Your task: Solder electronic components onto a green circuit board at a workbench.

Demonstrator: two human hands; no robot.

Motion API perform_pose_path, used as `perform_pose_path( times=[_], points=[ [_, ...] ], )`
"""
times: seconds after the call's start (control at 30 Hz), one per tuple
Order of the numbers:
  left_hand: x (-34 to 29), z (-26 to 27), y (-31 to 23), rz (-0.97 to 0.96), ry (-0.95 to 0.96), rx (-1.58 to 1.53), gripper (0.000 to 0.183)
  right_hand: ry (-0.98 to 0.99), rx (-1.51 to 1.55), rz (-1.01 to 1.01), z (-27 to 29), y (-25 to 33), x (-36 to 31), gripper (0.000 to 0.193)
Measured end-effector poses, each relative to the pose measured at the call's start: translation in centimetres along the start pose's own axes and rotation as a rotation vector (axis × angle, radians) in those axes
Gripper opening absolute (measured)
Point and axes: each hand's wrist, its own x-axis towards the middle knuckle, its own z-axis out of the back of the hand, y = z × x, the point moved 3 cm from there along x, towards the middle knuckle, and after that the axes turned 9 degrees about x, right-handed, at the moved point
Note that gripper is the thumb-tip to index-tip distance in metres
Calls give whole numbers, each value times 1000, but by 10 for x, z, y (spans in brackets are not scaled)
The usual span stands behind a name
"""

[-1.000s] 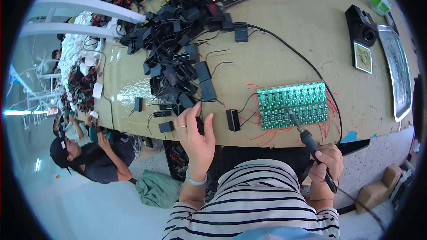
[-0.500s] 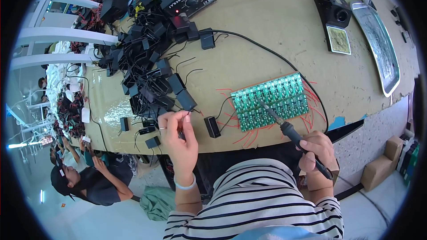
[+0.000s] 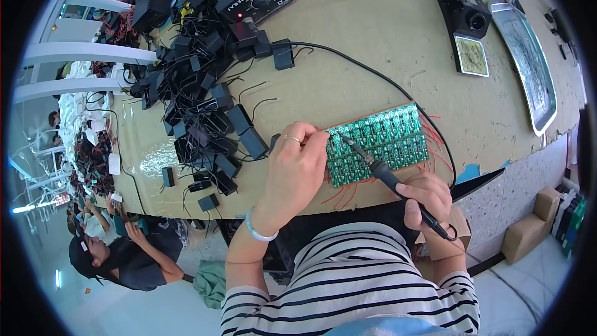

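The right hand is wrapped round a soldering iron; the left hand, fingers bunched, hides whatever it may grip. Between them lies the green circuit board; a slipping tip could burn the left fingertips.

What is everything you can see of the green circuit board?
The green circuit board is rectangular, with two rows of repeated units and a brownish edge. It lies askew on the table, red wires spreading from its sides. The left hand is at its upper left corner; the soldering iron, in the right hand, points there, contact unclear.
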Motion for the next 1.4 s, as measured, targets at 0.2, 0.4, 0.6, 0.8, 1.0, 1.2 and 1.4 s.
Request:
perform_pose_path(
  times=[0.2, 0.4, 0.6, 0.8, 1.0, 1.2, 1.4],
  points=[
    [0, -3, -4, -4, -27, 31, 16, 37, -7, -3, -2, -1, 3, 19],
    [0, -6, -3, -8, -53, 51, 17, 89, -61, 13, -3, 3, 3, 25],
    [0, -7, -1, -13, -54, 55, 16, 168, -136, 38, -7, 9, 2, 22],
    [1, -6, -4, 1, -18, 47, 15, 128, -130, 64, 5, 13, -7, 25],
    [3, -4, -7, -9, -4, 74, 14, 1, -96, 13, 17, 17, -17, 19],
    [3, -5, -7, -13, -3, 87, 14, 24, -103, 5, 15, 18, -15, 18],
    [5, -3, -7, -7, -3, 89, 13, 26, -91, -5, 19, 20, -17, 18]
  ],
)
